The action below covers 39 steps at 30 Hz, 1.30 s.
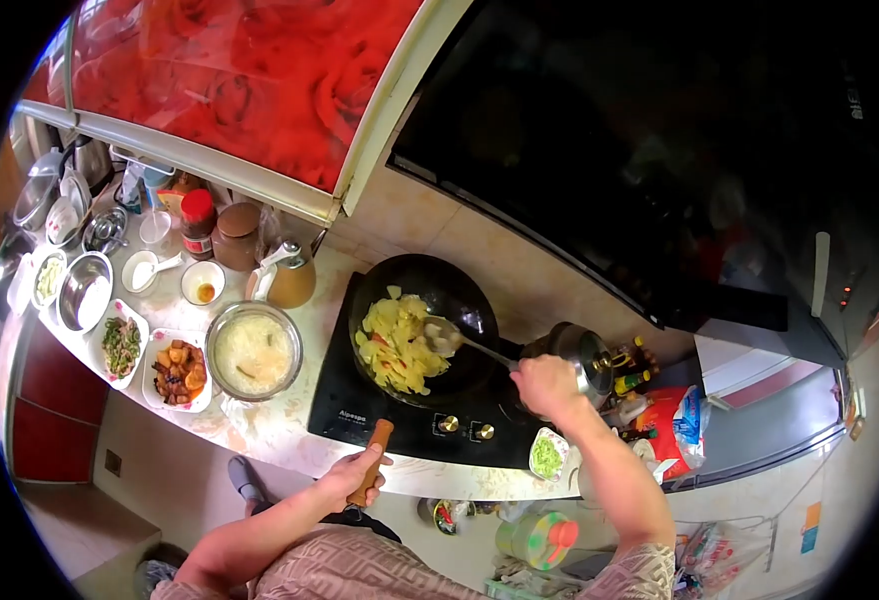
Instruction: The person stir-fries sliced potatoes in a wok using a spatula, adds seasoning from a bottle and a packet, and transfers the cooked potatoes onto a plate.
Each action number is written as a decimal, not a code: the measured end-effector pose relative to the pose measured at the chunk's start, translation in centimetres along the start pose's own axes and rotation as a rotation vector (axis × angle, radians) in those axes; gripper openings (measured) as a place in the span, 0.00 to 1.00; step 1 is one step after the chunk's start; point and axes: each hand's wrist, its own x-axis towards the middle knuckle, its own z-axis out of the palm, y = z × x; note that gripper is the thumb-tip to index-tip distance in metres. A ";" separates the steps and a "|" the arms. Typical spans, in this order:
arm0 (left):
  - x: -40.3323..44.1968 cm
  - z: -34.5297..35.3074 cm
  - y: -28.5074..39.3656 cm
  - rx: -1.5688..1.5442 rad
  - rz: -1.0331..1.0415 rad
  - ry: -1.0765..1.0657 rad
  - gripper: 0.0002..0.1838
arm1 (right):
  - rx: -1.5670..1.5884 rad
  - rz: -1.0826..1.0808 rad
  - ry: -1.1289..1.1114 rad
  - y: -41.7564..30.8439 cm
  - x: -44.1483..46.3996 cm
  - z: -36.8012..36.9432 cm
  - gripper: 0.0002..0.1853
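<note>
My right hand (549, 385) is closed around the handle of a metal ladle (442, 338). The ladle's bowl lies against sliced pale-yellow food (397, 345), which looks like potato with a few red bits, inside a black wok (469, 300). The wok sits on a black cooktop (349, 400) with two knobs. Near the cooktop's front edge, my left hand (354, 475) is wrapped around a brown wooden handle (383, 435). Whether that handle joins the wok or another tool, I cannot tell.
Left on the counter are a metal bowl of pale liquid (256, 352), a dish of browned chunks (176, 372), a dish of green food (121, 345) and jars (237, 235). A lidded pot (581, 360) stands right of the wok. Chopped greens (547, 456) fill a small dish.
</note>
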 end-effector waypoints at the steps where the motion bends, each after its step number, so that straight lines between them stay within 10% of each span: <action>1: 0.1 0.0 -0.1 0.000 0.001 -0.005 0.28 | 0.000 0.043 -0.037 0.5 0.4 -0.3 0.15; 5: 0.1 0.0 0.1 0.008 0.005 0.009 0.28 | 0.120 0.078 -0.010 2.9 2.9 3.5 0.17; 7: 0.0 0.0 0.1 0.013 0.006 0.006 0.28 | 0.679 0.224 -0.574 2.3 4.9 5.3 0.20; 9: 0.0 0.2 0.0 0.015 0.001 0.017 0.27 | 1.140 0.255 -0.460 0.3 5.9 9.4 0.24; 15: -0.5 0.6 0.3 0.034 0.012 0.039 0.28 | 0.605 0.006 0.084 -2.3 5.4 8.8 0.20; 24: 0.1 0.0 -0.1 0.007 0.000 0.016 0.28 | -0.009 -0.061 -0.035 1.1 0.8 -0.1 0.15; 30: -0.2 0.3 0.0 0.021 0.010 0.015 0.28 | 0.810 0.144 -0.775 0.1 3.1 4.6 0.22; 35: -0.1 0.1 -0.1 0.033 0.024 0.023 0.29 | 1.588 0.301 -0.588 -5.4 3.8 9.1 0.17; 39: 0.0 0.3 -0.1 0.045 0.019 0.039 0.30 | 1.563 0.308 -0.345 -4.7 4.0 9.6 0.19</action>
